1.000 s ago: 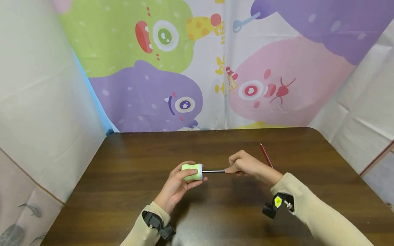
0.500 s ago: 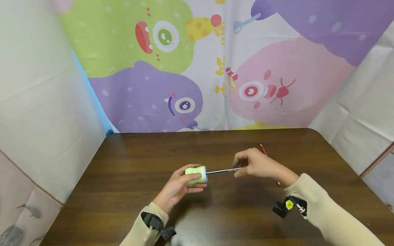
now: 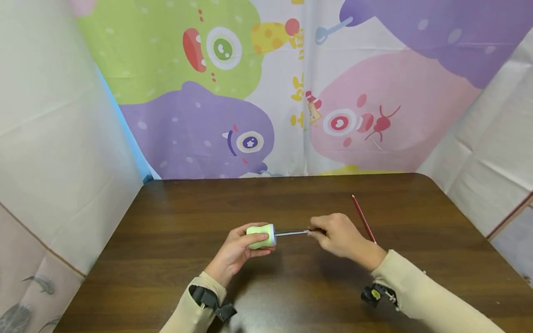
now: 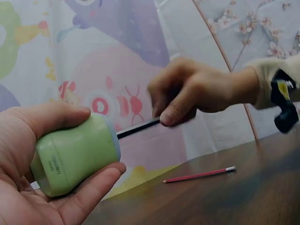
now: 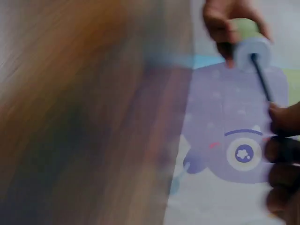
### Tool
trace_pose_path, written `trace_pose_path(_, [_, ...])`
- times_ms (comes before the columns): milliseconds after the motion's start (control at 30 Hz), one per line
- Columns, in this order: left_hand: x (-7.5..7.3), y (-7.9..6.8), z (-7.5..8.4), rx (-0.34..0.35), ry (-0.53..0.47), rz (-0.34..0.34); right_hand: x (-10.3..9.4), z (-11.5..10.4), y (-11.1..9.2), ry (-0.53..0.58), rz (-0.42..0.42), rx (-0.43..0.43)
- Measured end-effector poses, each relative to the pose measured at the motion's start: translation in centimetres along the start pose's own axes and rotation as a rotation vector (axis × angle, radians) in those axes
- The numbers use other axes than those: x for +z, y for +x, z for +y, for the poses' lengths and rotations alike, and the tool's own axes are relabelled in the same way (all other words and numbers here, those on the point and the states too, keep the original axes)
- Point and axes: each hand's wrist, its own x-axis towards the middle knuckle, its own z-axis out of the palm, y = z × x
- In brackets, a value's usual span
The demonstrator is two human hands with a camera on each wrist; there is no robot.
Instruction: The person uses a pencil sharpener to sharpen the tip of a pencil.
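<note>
My left hand [image 3: 233,252] holds a light green pencil sharpener [image 4: 77,152] with a pale blue end, thumb on one side and fingers on the other. A dark pencil [image 3: 291,233] with silvery stripes sticks out of the sharpener's blue end, its tip hidden inside. At the pencil's other end, my right hand [image 3: 339,235] pinches it between thumb and curled fingers. In the left wrist view the right hand [image 4: 199,91] is slightly blurred. The right wrist view shows the sharpener [image 5: 251,44] beyond the pencil, with the right-hand fingers [image 5: 283,154] at the edge.
A red pencil [image 3: 364,219] with a white end lies on the brown wooden table [image 3: 187,208], just behind the right forearm. A cartoon-printed curtain [image 3: 200,129] hangs along the table's far edge, with pale cloth [image 3: 54,115] at the sides.
The right hand drew back to the right with loosened fingers, then came left again and turned over, gripping the pencil. The left hand with the sharpener shifted slightly right and back.
</note>
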Motion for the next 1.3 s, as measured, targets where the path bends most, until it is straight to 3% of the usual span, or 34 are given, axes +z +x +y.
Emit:
trace_pose_path(133, [0.1, 0.0, 0.0, 0.011, 0.055, -0.028, -1.4, 0.4, 1.0, 0.588, -0.354, 0.588])
trace_pose_path(200, [0.2, -0.1, 0.1, 0.017, 0.091, -0.043, -1.6, 1.2, 1.3, 0.82, -0.51, 0.81])
trace_pose_path(267, [0.3, -0.2, 0.1, 0.022, 0.114, -0.047, -1.5, 1.8, 1.2, 0.966, -0.627, 0.955])
trace_pose_path(333, [0.4, -0.3, 0.0, 0.022, 0.123, -0.044, -1.4, 1.9, 0.9, 0.996, -0.669, 0.981])
trace_pose_path(400, [0.4, -0.4, -0.1, 0.016, 0.115, -0.03, -1.5, 1.4, 0.5, 0.942, -0.619, 0.91])
trace_pose_path(467, [0.5, -0.3, -0.1, 0.011, 0.1, -0.022, -1.8, 0.7, 0.1, 0.792, -0.499, 0.754])
trace_pose_path(533, [0.6, -0.3, 0.0, 0.006, 0.08, -0.019, -2.0, -0.1, -0.5, 0.519, -0.327, 0.522])
trace_pose_path(667, [0.8, -0.3, 0.4, 0.006, 0.02, -0.016, -1.3, -0.6, -1.9, -0.17, 0.096, 0.021])
trace_pose_path(733, [0.7, -0.3, 0.6, 0.012, 0.0, -0.013, -0.5, -0.3, -2.3, -0.382, 0.295, -0.154])
trace_pose_path(833, [0.7, -0.4, 0.7, 0.019, -0.003, -0.01, 0.6, 0.4, -2.3, -0.441, 0.451, -0.322])
trace_pose_path(933, [0.8, -0.3, 0.6, 0.014, 0.004, -0.006, 1.5, 0.8, -2.1, -0.384, 0.534, -0.36])
trace_pose_path(1000, [0.8, -0.3, 0.4, 0.0, -0.001, 0.004, 1.7, 0.7, -2.0, -0.33, 0.541, -0.298])
trace_pose_path(1067, [0.7, -0.3, 0.2, -0.02, -0.015, 0.017, 1.5, 0.2, -1.9, -0.262, 0.485, -0.155])
trace_pose_path(1133, [0.7, -0.3, 0.1, -0.04, -0.03, 0.025, 0.9, -0.4, -1.5, -0.147, 0.347, 0.07])
trace_pose_path(1200, [0.6, -0.3, 0.0, -0.051, -0.038, 0.028, 0.0, -0.7, -0.8, 0.009, 0.151, 0.321])
trace_pose_path(1300, [0.6, -0.2, -0.2, -0.049, -0.027, 0.017, -1.3, -0.4, 0.4, 0.338, -0.14, 0.656])
